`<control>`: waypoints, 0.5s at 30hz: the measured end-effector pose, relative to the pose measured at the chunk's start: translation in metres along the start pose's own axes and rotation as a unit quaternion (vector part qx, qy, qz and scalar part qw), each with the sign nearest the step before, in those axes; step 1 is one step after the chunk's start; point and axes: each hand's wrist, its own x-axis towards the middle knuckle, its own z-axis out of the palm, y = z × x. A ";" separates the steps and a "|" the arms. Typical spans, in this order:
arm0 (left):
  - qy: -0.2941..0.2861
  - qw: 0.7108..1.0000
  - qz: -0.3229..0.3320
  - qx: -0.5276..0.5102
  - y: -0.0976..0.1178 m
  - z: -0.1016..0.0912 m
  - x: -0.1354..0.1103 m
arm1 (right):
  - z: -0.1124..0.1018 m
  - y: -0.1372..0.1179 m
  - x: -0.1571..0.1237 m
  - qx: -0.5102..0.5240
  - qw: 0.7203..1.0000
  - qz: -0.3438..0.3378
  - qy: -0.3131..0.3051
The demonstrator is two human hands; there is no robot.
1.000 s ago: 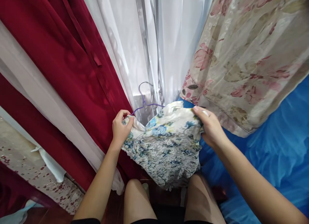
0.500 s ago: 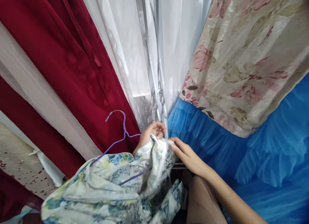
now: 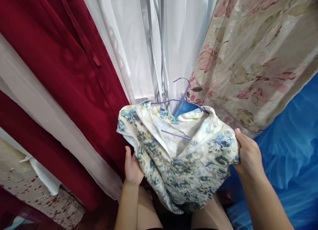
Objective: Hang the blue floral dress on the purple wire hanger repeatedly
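Note:
A white blouse (image 3: 198,163) with a blue, green and yellow floral print is spread in front of me, its V-shaped neckline facing up. Inside its shoulders sits a purple wire hanger (image 3: 186,94), whose hook sticks out above the collar and whose lower bar shows through the neck opening. My right hand (image 3: 249,154) is closed on the blouse's right edge, thumb on top. At the left side my left hand (image 3: 133,168) rests against the fabric, thumb raised and apart from it; its other fingers are partly hidden by the cloth.
Red drapes (image 3: 81,91) hang at the left, white cloth (image 3: 129,51) with silvery ribbons (image 3: 159,64) behind. At the right hang a beige flowered fabric (image 3: 250,64) and blue tulle (image 3: 273,170). A sequined cloth (image 3: 62,203) shows at lower left. My legs (image 3: 146,210) are beneath the blouse.
The bunched blouse is now spread out, and the hanger has moved right and sits across both shoulders. My hands have moved apart from the collar area to opposite sides.

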 end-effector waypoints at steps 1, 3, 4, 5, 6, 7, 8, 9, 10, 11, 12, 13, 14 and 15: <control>0.040 0.997 -0.003 -0.061 -0.006 -0.004 -0.008 | 0.006 0.000 0.001 -0.006 1.000 -0.001 -0.017; 0.136 0.977 -0.026 -0.164 -0.022 -0.009 -0.022 | 0.014 0.002 0.002 -0.026 0.997 -0.004 -0.069; 0.182 0.966 -0.049 -0.179 -0.032 -0.012 -0.028 | 0.014 0.004 0.003 -0.039 0.995 -0.007 -0.095; 0.214 0.960 -0.072 -0.167 -0.041 -0.014 -0.033 | 0.012 0.005 0.004 -0.055 0.991 -0.007 -0.119; 0.231 0.958 -0.093 -0.141 -0.051 -0.016 -0.039 | 0.008 0.006 0.006 -0.073 0.988 0.000 -0.138; 0.236 0.959 -0.109 -0.112 -0.059 -0.018 -0.044 | 0.002 0.008 0.009 -0.092 0.984 0.013 -0.152; 0.230 0.962 -0.121 -0.084 -0.066 -0.020 -0.050 | -0.005 0.010 0.011 -0.112 0.981 0.023 -0.159; 0.219 0.965 -0.128 -0.064 -0.071 -0.021 -0.056 | -0.011 0.013 0.013 -0.133 0.977 0.023 -0.162; 0.213 0.967 -0.134 -0.048 -0.074 -0.021 -0.063 | -0.017 0.017 0.013 -0.151 0.976 0.002 -0.154; 0.212 0.966 -0.143 -0.036 -0.076 -0.020 -0.069 | -0.022 0.023 0.011 -0.168 0.976 -0.045 -0.130; 0.216 0.964 -0.154 -0.025 -0.077 -0.018 -0.074 | -0.025 0.031 0.006 -0.181 0.973 -0.112 -0.087; 0.221 0.961 -0.163 -0.013 -0.076 -0.015 -0.079 | -0.028 0.041 -0.001 -0.186 0.964 -0.190 -0.025; 0.223 0.960 -0.170 -0.002 -0.075 -0.011 -0.083 | -0.030 0.053 -0.011 -0.187 0.946 -0.262 0.042; 0.228 0.959 -0.171 0.008 -0.073 -0.007 -0.086 | -0.031 0.065 -0.023 -0.183 0.926 -0.313 0.106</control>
